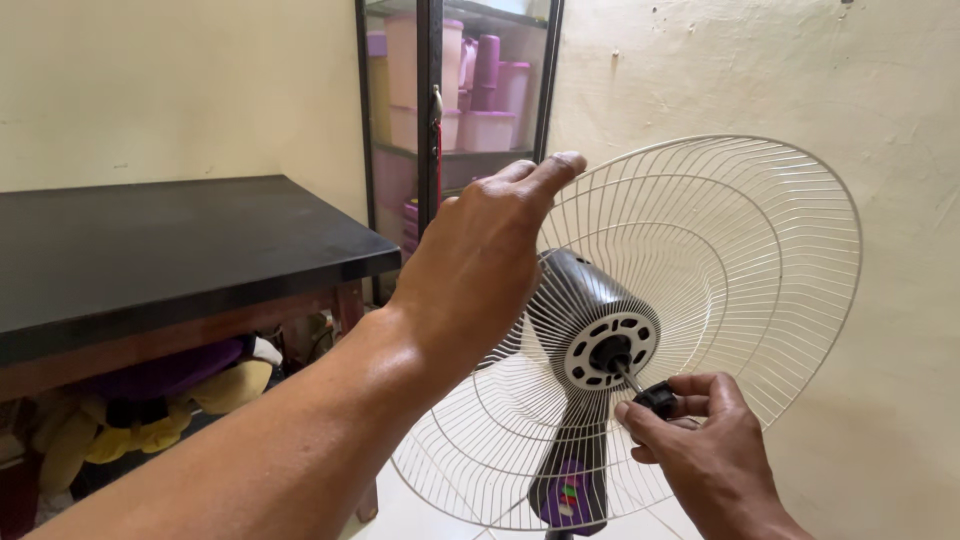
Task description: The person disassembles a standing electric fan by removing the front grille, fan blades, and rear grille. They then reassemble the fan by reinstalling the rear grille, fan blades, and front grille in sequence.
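A standing fan with no blades shows its black motor housing and a white vented front plate with the metal shaft sticking out. Behind the motor sits the white wire rear guard. My left hand reaches over the top of the motor, fingers stretched toward the guard's upper rim. My right hand pinches a small black cap at the tip of the shaft. The fan's stem carries purple trim and coloured buttons.
A dark-topped wooden table stands at the left, with yellow and purple soft items beneath it. A glass-door cabinet holding pink and purple plastic containers stands in the corner. A cream wall is close behind the fan.
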